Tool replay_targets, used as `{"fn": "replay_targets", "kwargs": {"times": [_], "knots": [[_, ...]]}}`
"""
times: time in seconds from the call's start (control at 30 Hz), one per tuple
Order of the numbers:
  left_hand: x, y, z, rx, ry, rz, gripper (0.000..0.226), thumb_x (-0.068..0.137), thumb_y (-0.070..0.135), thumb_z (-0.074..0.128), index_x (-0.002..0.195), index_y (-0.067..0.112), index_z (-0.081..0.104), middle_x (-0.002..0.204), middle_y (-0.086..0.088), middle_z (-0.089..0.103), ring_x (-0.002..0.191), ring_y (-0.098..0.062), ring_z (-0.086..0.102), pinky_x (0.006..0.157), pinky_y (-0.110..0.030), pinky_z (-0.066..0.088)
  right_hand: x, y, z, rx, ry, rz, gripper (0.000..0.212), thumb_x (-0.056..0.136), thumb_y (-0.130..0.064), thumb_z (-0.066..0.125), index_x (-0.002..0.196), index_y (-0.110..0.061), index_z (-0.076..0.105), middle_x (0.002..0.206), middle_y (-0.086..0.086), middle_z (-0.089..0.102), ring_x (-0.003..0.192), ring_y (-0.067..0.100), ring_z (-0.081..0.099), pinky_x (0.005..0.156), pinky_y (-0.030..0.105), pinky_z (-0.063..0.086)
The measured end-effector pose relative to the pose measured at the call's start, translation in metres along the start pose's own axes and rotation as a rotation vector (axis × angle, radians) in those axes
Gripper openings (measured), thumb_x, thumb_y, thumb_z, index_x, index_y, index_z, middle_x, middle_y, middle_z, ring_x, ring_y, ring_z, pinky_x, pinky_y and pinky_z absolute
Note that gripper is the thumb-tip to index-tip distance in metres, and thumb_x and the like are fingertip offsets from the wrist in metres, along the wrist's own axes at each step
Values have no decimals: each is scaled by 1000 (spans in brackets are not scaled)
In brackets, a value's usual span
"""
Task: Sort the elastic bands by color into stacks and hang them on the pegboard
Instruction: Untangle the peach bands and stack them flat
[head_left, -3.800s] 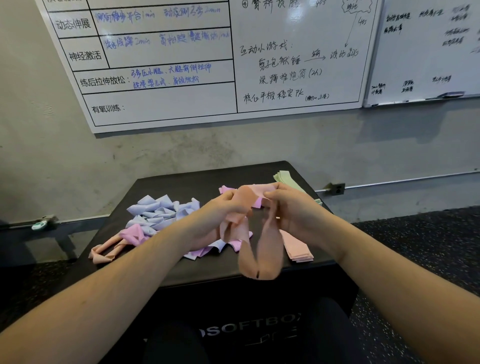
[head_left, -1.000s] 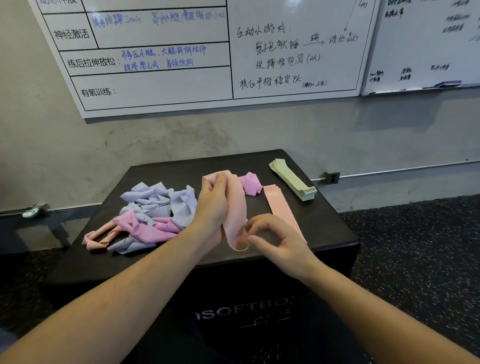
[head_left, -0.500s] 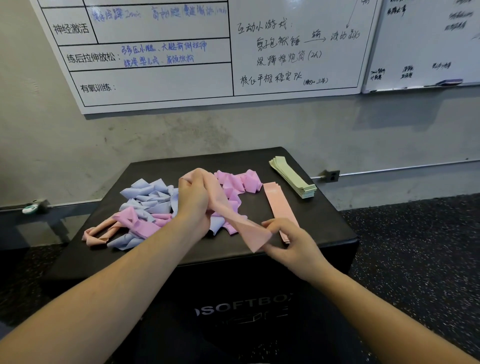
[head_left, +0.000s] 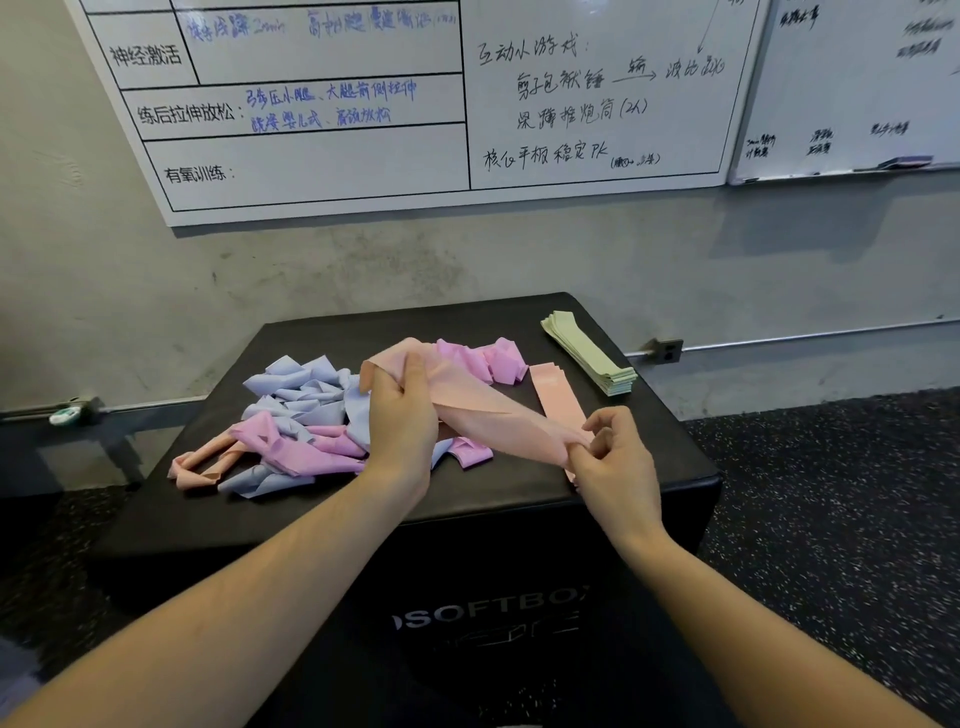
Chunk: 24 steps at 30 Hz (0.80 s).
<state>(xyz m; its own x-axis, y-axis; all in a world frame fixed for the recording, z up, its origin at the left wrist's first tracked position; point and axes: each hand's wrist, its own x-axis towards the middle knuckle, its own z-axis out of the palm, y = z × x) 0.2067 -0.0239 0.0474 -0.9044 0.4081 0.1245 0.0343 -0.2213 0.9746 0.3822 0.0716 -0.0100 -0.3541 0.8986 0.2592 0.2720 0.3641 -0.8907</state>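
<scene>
Since a moment ago we've drawn the peach band (head_left: 483, 410) longer; our left hand (head_left: 402, 415) grips one end, our right hand (head_left: 608, 457) pinches the other, above the box (head_left: 649, 457). Soft, light, stretchy: hold both ends.

— Where are we looking from?
— We have one view only, a wide-angle camera on the person's head, tilted forward and down over both forearms.
— How near are we?
— Close: the black soft box (head_left: 623, 478) fills the middle as our surface, and the whiteboard (head_left: 363, 156) on the wall rises behind it.
— Any second view to share with?
— We see none.
</scene>
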Motion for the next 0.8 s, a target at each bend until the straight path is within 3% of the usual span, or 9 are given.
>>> {"fn": "replay_targets", "kwargs": {"times": [0.1,0.2,0.27,0.33,0.4,0.5,0.57,0.7,0.8], "knots": [[-1,0,1,33,18,69,14,108,34,48,93,32,50,97,5,62,96,-21,64,80,-42,58,4,0,-4,38,40,51,19,90,-23,64,94,-36,50,82,-5,60,77,19,61,75,52,56],[2,-5,2,54,-12,23,15,108,36,46,96,30,52,102,-5,64,88,-21,64,56,-35,58,6,-2,-7,213,-20,161,26,96,-15,55,108,-36,47,94,2,66,70,24,67,59,45,60],[7,-10,1,77,-12,-6,9,108,33,45,104,29,52,102,-2,63,90,-19,63,62,-37,59,4,-3,-8,334,-108,215,30,98,-7,51,117,-30,48,99,11,69,59,28,67,51,36,58],[16,-14,-1,109,1,-61,16,107,31,44,116,20,51,105,-4,64,92,-20,64,72,-42,60,2,-3,-8,438,-152,218,29,97,-2,55,116,-24,54,96,17,71,52,29,63,51,37,58],[24,-19,-2,137,-15,-101,22,104,26,44,122,14,51,107,-9,66,84,-18,66,63,-36,59,2,-1,-9,486,-97,234,22,95,-1,58,108,-18,57,89,20,72,50,28,60,51,38,57],[21,-26,0,189,-72,-99,24,103,14,44,125,9,52,85,-6,61,58,-10,57,43,-21,45,9,2,-10,505,81,267,17,94,-2,54,97,-19,56,78,14,74,49,28,58,52,39,54],[18,-31,4,161,-95,-106,28,100,9,41,126,9,52,89,-11,64,55,-12,55,41,-19,41,13,5,-12,533,114,254,19,92,0,54,93,-18,57,73,8,74,46,25,57,53,40,53],[32,-34,8,98,-21,-235,21,101,14,40,119,17,50,84,-9,57,43,-10,43,36,-18,34,17,17,-18,502,5,230,21,92,6,53,94,-12,65,75,-1,75,72,19,72,63,41,60],[47,-38,11,85,-15,-256,18,100,15,44,107,16,60,79,-7,55,41,-8,42,41,-19,35,23,28,-25,466,-88,196,16,93,8,56,97,-4,66,76,-4,76,77,9,73,64,29,62]]}}
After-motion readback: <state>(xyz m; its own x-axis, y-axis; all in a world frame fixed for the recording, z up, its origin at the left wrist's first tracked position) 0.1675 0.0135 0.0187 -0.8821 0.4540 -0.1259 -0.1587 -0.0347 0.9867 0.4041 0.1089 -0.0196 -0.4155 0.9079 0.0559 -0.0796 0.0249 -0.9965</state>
